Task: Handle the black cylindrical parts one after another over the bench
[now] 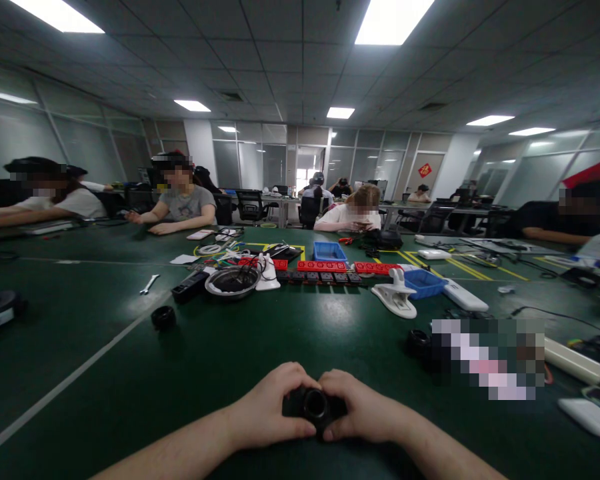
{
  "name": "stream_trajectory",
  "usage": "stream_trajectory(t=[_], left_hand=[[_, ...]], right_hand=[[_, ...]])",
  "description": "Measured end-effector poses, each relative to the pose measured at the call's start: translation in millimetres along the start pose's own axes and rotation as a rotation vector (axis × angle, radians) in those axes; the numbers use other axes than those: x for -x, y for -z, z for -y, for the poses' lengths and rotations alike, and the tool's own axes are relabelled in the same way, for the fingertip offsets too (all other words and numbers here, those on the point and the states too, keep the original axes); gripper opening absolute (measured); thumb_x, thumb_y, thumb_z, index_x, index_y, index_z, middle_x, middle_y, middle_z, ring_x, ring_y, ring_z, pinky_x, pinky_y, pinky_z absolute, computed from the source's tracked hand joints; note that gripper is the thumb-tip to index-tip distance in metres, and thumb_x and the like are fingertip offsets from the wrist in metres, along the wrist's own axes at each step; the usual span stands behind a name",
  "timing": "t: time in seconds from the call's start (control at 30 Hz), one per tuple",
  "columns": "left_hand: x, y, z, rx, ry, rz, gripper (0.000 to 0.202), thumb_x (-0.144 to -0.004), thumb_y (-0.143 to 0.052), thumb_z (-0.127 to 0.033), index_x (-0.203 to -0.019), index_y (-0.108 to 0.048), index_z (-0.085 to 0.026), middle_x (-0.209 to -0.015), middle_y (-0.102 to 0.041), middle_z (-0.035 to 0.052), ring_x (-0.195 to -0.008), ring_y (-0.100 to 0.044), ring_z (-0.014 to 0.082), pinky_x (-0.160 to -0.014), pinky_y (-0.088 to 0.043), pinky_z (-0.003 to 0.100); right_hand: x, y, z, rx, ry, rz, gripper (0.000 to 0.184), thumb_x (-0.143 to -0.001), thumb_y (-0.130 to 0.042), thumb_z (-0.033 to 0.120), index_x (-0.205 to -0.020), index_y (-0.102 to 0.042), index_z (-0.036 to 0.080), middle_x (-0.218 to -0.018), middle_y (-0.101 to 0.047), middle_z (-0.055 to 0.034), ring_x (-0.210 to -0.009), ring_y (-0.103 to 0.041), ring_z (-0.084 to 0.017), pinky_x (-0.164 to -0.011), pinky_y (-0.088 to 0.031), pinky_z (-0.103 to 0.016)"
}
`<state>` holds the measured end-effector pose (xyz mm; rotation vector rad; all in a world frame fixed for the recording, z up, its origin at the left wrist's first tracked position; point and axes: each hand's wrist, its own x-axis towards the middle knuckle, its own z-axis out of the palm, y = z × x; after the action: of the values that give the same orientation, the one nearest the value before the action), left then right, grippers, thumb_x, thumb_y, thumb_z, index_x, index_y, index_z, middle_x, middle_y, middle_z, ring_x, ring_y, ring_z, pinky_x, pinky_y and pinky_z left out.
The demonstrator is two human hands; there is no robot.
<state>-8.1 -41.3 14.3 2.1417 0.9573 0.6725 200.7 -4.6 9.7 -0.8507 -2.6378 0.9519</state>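
Both of my hands meet near the front edge of the green table. My left hand [270, 403] and my right hand [363, 407] are closed from either side round a small black round part [315, 404] with a ring-shaped opening facing up. Fingers and thumbs wrap its sides, so most of its body is hidden. A similar black round part [163, 317] lies alone on the table to the left. Another black round part [419, 342] lies to the right.
A metal bowl [231, 281], red and black power strips [325, 267], blue bins [329, 251], a white clamp [395, 298] and a wrench [149, 284] lie across the table's middle. White devices [587, 417] sit at the right. Several people sit along the far side.
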Motion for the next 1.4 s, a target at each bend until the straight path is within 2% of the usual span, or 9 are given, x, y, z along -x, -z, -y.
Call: stream_trajectory(t=[0.27, 0.57, 0.73, 0.83, 0.9, 0.97, 1.07, 1.23, 1.4], left_hand=[[-1.7, 2.1, -1.0, -0.01, 0.063, 0.032, 0.044, -0.064, -0.075, -0.022, -0.105, -0.059, -0.027, -0.091, -0.05, -0.0017, -0.083, -0.051, 0.0163, -0.071, -0.039, 0.024], [-0.2, -2.2, 0.3, -0.03, 0.055, -0.007, 0.041, -0.066, -0.074, -0.027, -0.103, -0.058, -0.025, -0.09, -0.052, -0.0009, -0.08, -0.05, 0.0159, -0.067, -0.039, 0.023], [-1.1, -6.3, -5.1, -0.094, 0.121, -0.07, 0.037, -0.065, -0.074, -0.031, -0.096, -0.058, -0.021, -0.087, -0.052, -0.0002, -0.08, -0.05, 0.0167, -0.068, -0.04, 0.024], [-1.5, -9.9, -9.4, -0.12, 0.206, -0.155, 0.034, -0.062, -0.074, -0.025, -0.091, -0.057, -0.019, -0.086, -0.052, 0.0, -0.081, -0.05, 0.0179, -0.07, -0.041, 0.026], [-1.3, -11.2, -10.3, -0.119, 0.231, -0.192, 0.033, -0.062, -0.074, -0.022, -0.09, -0.057, -0.019, -0.087, -0.053, 0.0, -0.082, -0.05, 0.0184, -0.071, -0.041, 0.027], [-0.8, -10.5, -8.9, -0.115, 0.215, -0.179, 0.033, -0.064, -0.073, -0.023, -0.093, -0.057, -0.02, -0.088, -0.053, 0.0, -0.082, -0.05, 0.0182, -0.071, -0.041, 0.026], [0.0, -6.3, -4.7, -0.105, 0.136, -0.095, 0.036, -0.067, -0.071, -0.027, -0.1, -0.056, -0.023, -0.09, -0.052, 0.0, -0.08, -0.05, 0.0169, -0.069, -0.041, 0.025], [0.3, -0.9, -1.7, -0.063, 0.057, 0.007, 0.043, -0.067, -0.072, -0.022, -0.107, -0.056, -0.028, -0.091, -0.051, -0.0009, -0.08, -0.051, 0.0153, -0.068, -0.041, 0.022], [-0.2, -1.4, -1.3, -0.049, 0.066, 0.021, 0.046, -0.067, -0.072, -0.022, -0.11, -0.055, -0.029, -0.091, -0.051, -0.0008, -0.079, -0.05, 0.0152, -0.068, -0.041, 0.023]], right_hand=[[-0.7, 2.8, -0.8, -0.036, -0.001, 0.037, 0.03, -0.065, -0.071, 0.029, -0.092, -0.064, 0.018, -0.085, -0.055, 0.0, -0.084, -0.049, -0.018, -0.075, -0.037, -0.028], [-0.9, -1.3, 4.5, -0.091, -0.219, -0.039, 0.038, -0.049, -0.082, 0.024, -0.081, -0.063, 0.016, -0.081, -0.053, 0.0017, -0.078, -0.048, -0.017, -0.064, -0.036, -0.023], [-2.7, -12.4, 12.0, 0.129, -0.278, -0.112, 0.043, -0.048, -0.08, 0.041, -0.076, -0.058, 0.016, -0.076, -0.053, 0.0004, -0.071, -0.047, -0.017, -0.059, -0.033, -0.024], [-3.2, -20.2, 18.4, 0.307, -0.246, -0.203, 0.039, -0.059, -0.072, 0.047, -0.076, -0.058, 0.015, -0.076, -0.057, -0.0023, -0.073, -0.049, -0.02, -0.065, -0.034, -0.03], [-3.0, -21.4, 20.1, 0.329, -0.235, -0.248, 0.041, -0.06, -0.07, 0.048, -0.082, -0.058, 0.015, -0.082, -0.058, -0.0041, -0.077, -0.049, -0.021, -0.07, -0.034, -0.033], [-2.1, -18.1, 18.7, 0.23, -0.2, -0.226, 0.049, -0.058, -0.073, 0.048, -0.093, -0.058, 0.017, -0.09, -0.058, -0.0048, -0.082, -0.049, -0.023, -0.073, -0.035, -0.033], [-0.1, -8.0, 12.6, 0.01, -0.101, -0.097, 0.056, -0.057, -0.076, 0.038, -0.106, -0.057, 0.02, -0.095, -0.057, -0.0029, -0.088, -0.049, -0.022, -0.078, -0.036, -0.032], [2.8, 2.2, 2.8, -0.111, -0.108, -0.005, 0.039, -0.058, -0.076, 0.026, -0.093, -0.062, 0.019, -0.09, -0.056, -0.0007, -0.087, -0.049, -0.019, -0.075, -0.038, -0.028], [2.1, 1.6, 0.6, -0.1, -0.121, 0.013, 0.041, -0.058, -0.076, 0.025, -0.097, -0.063, 0.019, -0.091, -0.055, -0.0007, -0.087, -0.049, -0.019, -0.076, -0.038, -0.027]])
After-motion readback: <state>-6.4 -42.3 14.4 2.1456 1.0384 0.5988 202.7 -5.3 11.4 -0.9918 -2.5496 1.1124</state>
